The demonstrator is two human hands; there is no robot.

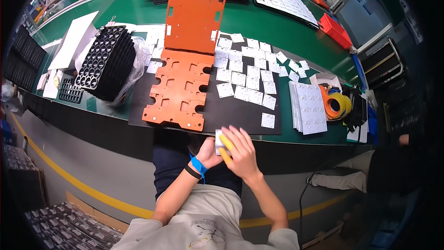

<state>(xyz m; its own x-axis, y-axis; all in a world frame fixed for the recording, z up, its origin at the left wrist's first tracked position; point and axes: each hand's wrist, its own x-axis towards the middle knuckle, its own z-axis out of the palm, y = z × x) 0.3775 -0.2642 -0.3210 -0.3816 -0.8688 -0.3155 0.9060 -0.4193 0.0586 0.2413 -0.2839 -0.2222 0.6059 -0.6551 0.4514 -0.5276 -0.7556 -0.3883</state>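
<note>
In the head view, the left hand (209,152) has its grip closed around a small white block (218,140), held just beyond the near edge of the green worktop (285,97), above the lap; whether it is one piece or several stacked boards cannot be told. The right hand (241,153), with yellow finger cots (226,141), lays nearly straight fingers over the block's right side; whether its grip pinches anything cannot be told.

Beyond the hands, a black mat (231,119) carries an orange fixture (178,88) with its orange panel (196,14) raised at the far end. Loose square white circuit boards (252,83) spread to the fixture's right, with more at its far left.

On the left, a stack of black trays (104,55) with round pockets sits partly in a clear plastic bag (135,65). On the right, tape rolls (342,104) lie by a white box (323,79), next to stacked white panels (309,106). A red bin (335,30) stands farther off; its contents are unclear.
</note>
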